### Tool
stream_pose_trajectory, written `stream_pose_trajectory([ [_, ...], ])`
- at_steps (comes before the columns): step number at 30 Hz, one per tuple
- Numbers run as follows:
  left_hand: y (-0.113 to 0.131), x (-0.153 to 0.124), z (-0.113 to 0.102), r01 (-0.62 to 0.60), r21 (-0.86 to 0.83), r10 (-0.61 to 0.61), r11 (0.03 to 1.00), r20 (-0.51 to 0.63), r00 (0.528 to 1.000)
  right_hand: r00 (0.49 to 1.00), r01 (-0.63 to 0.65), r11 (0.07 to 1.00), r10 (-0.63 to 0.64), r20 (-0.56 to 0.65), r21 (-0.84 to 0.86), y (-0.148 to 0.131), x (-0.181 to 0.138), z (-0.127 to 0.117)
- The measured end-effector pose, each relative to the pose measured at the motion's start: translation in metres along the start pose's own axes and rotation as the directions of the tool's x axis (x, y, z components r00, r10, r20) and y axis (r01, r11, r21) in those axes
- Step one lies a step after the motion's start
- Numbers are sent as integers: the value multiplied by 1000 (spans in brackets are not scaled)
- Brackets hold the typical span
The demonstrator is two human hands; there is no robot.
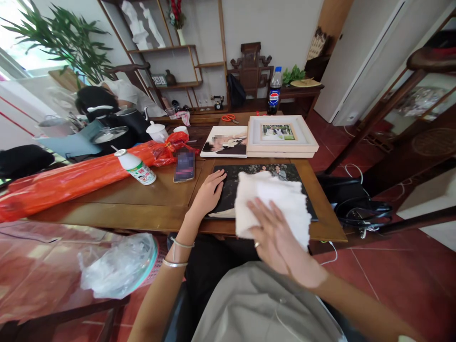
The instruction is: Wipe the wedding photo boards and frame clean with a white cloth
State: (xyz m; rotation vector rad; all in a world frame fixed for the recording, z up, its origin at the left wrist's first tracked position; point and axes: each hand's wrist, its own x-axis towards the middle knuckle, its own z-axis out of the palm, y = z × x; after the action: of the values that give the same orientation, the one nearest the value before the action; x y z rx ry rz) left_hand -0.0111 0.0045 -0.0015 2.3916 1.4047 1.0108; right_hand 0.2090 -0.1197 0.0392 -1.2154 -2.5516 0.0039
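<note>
On the table's front part lies a dark photo print (228,192) showing people near its far edge. My left hand (210,190) rests on its left edge, fingers stretched out and holding nothing. Over its middle and right is a white cloth (288,199) with ragged edges, hiding much of the picture. My right hand (270,230) has the cloth, its fingers lying on top and the thumb out of sight. Behind the print are a light photo panel (223,135) and a white frame (309,140) with a small picture.
Left on the wooden table (160,209) are a phone (184,166), a tilted white bottle (135,167) and a long red plastic-wrapped bundle (81,178). Farther back stand a cola bottle (274,92), orange-handled scissors (230,118) and a white teapot (156,131). A basket with plastic bags (117,261) is below left.
</note>
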Motion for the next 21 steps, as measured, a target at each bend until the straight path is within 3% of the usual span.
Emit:
stream_pose_trajectory([
  [3,-2,0,-1,-15,-6,15,1000,28,1000,992,121,983,-126,28,139,-15,11,5],
  [7,-1,0,-2,-23,-9,23,1000,29,999,1000,20,983,-19,-4,184,1,27,5],
  [12,2,0,-2,1,-3,-1,1000,8,1000,976,-212,976,215,-44,52,51,22,-9],
  [16,2,0,-1,-7,0,7,1000,6,1000,958,-288,955,287,-23,-73,88,9,-20],
  [18,1,0,-1,-6,6,6,1000,5,1000,957,-291,949,290,-24,-123,93,7,-21],
  [21,2,0,0,1,18,-1,1000,7,1000,961,-275,946,275,-29,-169,72,12,-15],
])
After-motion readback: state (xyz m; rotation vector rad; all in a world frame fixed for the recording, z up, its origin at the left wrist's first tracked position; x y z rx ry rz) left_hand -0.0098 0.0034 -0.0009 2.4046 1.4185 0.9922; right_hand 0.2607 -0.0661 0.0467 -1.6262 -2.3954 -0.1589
